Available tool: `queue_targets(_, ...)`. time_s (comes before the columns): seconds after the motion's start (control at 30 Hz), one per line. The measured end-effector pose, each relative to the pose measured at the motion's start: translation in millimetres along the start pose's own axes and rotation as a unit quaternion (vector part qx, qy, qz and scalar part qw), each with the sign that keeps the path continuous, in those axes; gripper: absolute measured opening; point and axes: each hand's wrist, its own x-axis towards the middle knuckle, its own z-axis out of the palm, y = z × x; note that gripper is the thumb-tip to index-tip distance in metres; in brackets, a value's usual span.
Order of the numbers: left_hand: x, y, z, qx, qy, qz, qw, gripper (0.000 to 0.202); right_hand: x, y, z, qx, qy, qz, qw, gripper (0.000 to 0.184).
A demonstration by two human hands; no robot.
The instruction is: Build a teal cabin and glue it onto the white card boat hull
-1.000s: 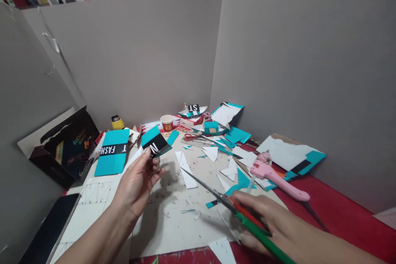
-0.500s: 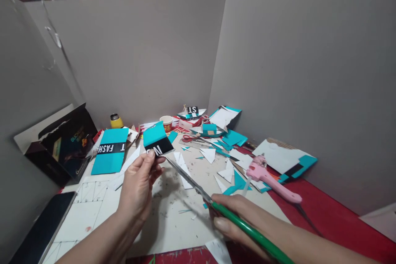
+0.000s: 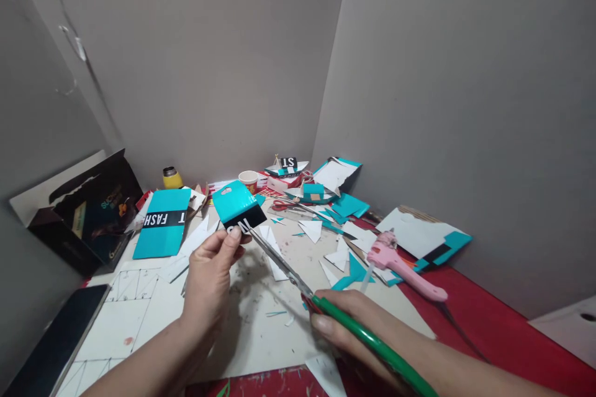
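Pinched between the thumb and fingers of my left hand (image 3: 215,263) is a folded piece of teal and black card (image 3: 237,203) with white letters and a small cut-out hole. My right hand (image 3: 344,322) is closed round green-handled scissors (image 3: 363,336). Their blades point up and left, with the tips at the lower black edge of the card, near my left fingertips. Below both hands lies a pale board (image 3: 251,335) strewn with paper bits. A larger teal card with a black band (image 3: 162,223) lies left of my left hand.
A pink glue gun (image 3: 403,267) lies at the right on scraps. Small card boats (image 3: 311,193), red-handled scissors (image 3: 282,205) and a paper cup (image 3: 248,181) stand at the back. At left are a yellow-bodied bottle (image 3: 172,178), an open black box (image 3: 102,211) and a dark flat device (image 3: 60,335).
The card has turned in my left hand, so its cut-out hole now shows. The scissor tips have come onto the card's black edge. The whole view has shifted slightly.
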Motion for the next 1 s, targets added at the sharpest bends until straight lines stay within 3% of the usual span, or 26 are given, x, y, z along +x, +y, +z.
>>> queue_targets(0.2, 2, -2, -1.3, 0.001, -0.005, 0.009, 1.000, 0.025, -4, 5, 7, 0.027, -0.034, 0.023, 0.999, 0.043)
queue_targets(0.37, 3, -6, -1.7, 0.005, -0.003, 0.034, 0.999, 0.023, -5, 2, 11, 0.035, 0.006, 0.003, 0.999, 0.048)
queue_targets(0.53, -3, -14, 0.3, 0.015, 0.004, 0.034, 0.999, 0.024, 1, 0, 16, 0.084, -0.019, 0.027, 0.996, 0.053)
queue_targets(0.63, -4, -16, 1.5, 0.042, -0.006, 0.027, 0.999, 0.030, 4, 1, 14, 0.108, -0.001, 0.030, 0.994, 0.053)
queue_targets(0.77, 10, -15, -1.8, 0.071, -0.020, 0.044, 0.996, 0.026, 5, 9, 11, 0.110, -0.006, 0.042, 0.993, 0.050)
queue_targets(1.0, 54, -4, -26.4, 0.159, 0.034, 0.098, 0.982, 0.017, 0, 31, 5, 0.163, -0.004, 0.170, 0.972, 0.055)
